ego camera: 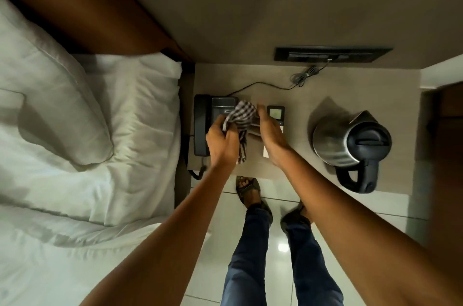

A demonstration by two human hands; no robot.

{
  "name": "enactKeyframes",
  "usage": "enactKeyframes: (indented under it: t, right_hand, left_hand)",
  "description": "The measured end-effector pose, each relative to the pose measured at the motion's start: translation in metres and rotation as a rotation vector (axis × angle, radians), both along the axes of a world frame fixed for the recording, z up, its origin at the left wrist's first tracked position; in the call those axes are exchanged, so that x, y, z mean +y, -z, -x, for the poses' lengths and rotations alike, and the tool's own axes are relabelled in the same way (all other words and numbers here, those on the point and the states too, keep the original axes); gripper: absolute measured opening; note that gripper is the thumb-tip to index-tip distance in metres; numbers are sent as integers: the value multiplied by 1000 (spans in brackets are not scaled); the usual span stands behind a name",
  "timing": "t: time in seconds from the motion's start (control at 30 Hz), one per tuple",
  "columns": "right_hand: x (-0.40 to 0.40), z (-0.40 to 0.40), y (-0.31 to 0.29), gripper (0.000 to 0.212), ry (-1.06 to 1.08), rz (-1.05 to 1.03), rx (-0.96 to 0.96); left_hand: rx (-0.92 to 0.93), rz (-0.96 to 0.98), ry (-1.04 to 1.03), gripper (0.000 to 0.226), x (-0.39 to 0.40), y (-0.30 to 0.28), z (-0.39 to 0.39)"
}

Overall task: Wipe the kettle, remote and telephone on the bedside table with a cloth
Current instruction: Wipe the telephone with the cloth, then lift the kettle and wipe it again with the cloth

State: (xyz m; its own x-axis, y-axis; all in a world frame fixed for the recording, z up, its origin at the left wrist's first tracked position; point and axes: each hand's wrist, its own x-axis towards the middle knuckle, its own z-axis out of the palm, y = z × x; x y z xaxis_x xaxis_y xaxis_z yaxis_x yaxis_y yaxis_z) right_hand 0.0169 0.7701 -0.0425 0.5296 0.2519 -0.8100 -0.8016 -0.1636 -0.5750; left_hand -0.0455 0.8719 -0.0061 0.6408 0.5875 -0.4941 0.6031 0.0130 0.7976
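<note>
On the bedside table (300, 95) a black telephone (201, 125) lies at the left. A white remote (275, 112) with a small screen lies in the middle, and a steel kettle (350, 140) with a black lid stands at the right. My left hand (221, 140) grips a bunched checked cloth (241, 115) over the telephone's keypad side. My right hand (269, 130) is beside the cloth, fingers straight, and covers most of the remote. A pale strip shows between my hands. Whether the right hand holds anything is hidden.
A bed with white sheets and a pillow (62, 105) lies directly left of the table. A black switch panel (330, 54) sits on the wall behind, with the telephone cord (298, 78) coiled below it. My legs and sandalled feet (250, 193) stand on the tiled floor.
</note>
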Motion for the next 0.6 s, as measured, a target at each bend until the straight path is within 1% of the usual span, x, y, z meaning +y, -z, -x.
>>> enactKeyframes:
  t: [0.07,0.13,0.17,0.2,0.23,0.27,0.3,0.37,0.4,0.47,0.53,0.6]
  right_hand:
    - [-12,-9,-18,74,36,-37,-46]
    - [-27,-16,-33,71,86,-18,-115]
    - [-35,-20,-41,63,125,-12,-140]
    - [-45,-24,-47,49,156,-11,-163]
    - [-55,-28,-51,34,182,-12,-184]
    - [-64,-32,-56,24,211,-23,-202]
    - [-75,-35,-61,23,240,-36,-222]
    - [-101,-41,-72,36,299,-66,-244]
    - [-116,-44,-78,42,334,-75,-261]
    - [-146,-49,-87,44,398,-77,-317]
    - [-182,-54,-95,43,488,-81,-345]
    - [-216,-58,-102,35,566,-79,-356]
  left_hand:
    - [-30,95,-98,27,-14,-12,-21]
    - [-21,201,-178,20,-28,-22,-37]
    - [-6,251,-213,18,-35,-27,-44]
    - [6,295,-241,20,-43,-32,-51]
    - [12,335,-258,30,-51,-36,-58]
    - [4,374,-270,43,-58,-39,-64]
    - [-4,387,-255,51,-68,-41,-70]
    - [0,353,-196,69,-89,-49,-80]
    - [3,327,-166,69,-101,-52,-85]
    - [-26,207,-76,46,-122,-56,-95]
    - [-62,129,43,47,-150,-66,-106]
    - [-124,105,144,43,-177,-75,-117]
